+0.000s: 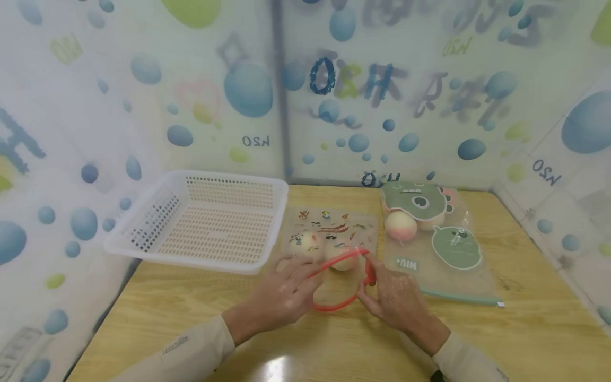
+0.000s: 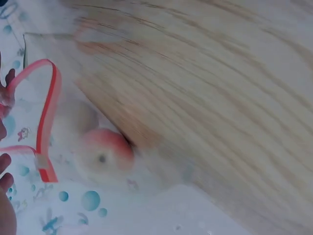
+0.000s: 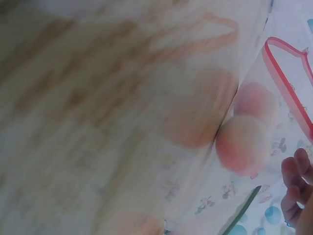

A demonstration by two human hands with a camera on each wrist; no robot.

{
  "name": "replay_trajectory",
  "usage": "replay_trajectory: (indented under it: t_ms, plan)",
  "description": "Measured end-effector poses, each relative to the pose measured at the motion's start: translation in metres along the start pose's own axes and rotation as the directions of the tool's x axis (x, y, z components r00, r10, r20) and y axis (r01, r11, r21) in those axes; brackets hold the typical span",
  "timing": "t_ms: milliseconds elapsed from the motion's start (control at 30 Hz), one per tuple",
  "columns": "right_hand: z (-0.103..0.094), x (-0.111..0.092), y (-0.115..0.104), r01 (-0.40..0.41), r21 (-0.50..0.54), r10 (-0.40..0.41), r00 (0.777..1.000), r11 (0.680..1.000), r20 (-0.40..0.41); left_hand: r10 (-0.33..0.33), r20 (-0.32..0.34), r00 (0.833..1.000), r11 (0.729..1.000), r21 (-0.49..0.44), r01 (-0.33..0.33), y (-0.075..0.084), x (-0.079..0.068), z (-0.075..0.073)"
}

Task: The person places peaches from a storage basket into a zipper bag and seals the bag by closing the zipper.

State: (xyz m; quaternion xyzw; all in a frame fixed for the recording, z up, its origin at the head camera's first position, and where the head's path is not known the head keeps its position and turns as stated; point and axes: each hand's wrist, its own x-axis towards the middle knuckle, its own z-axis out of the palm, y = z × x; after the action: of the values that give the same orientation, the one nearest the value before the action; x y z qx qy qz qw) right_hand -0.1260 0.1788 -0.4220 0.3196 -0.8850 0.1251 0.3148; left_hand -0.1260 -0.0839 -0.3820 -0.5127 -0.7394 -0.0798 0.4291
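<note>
A clear zipper bag (image 1: 353, 225) with small cartoon prints lies mid-table, its red-edged mouth (image 1: 336, 306) spread into a wide loop toward me. Two pale pink peaches sit inside it; one peach (image 2: 105, 152) shows its stem end in the left wrist view, and a blushed peach (image 3: 242, 146) appears in the right wrist view. My left hand (image 1: 286, 292) grips the red edge on the left side. On the opposite side, my right hand (image 1: 398, 294) pinches the same edge between thumb and index finger.
To the left stands a white plastic basket (image 1: 279, 225) with slotted sides and nothing in it. Another clear zipper bag (image 1: 425, 276), printed with green cartoon figures, lies at the right with peaches (image 1: 401, 226) inside. Patterned walls (image 1: 305, 132) border the wooden table (image 1: 534, 329).
</note>
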Motion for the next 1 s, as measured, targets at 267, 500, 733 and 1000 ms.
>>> replay_trajectory:
  t_ms: [267,500,733,1000]
  plan:
    - [0.000,0.004,0.004,0.030,-0.001,-0.030,0.995,1.000,-0.092,-0.122,0.060,0.991,0.992,0.033,0.120,-0.013,-0.028,-0.005]
    - [-0.003,0.006,0.007,-0.007,-0.005,0.007,0.997,1.000,-0.076,-0.163,0.174,0.971,0.984,0.094,0.149,-0.020,-0.043,-0.009]
    - [-0.006,0.005,0.009,-0.013,-0.031,0.011,0.998,0.999,-0.056,-0.158,0.184,0.970,0.984,0.116,0.138,-0.024,-0.051,-0.008]
    - [-0.010,0.006,0.015,-0.033,-0.051,0.030,0.998,0.998,-0.055,-0.098,0.182,0.978,0.995,0.047,0.091,-0.028,-0.059,-0.009]
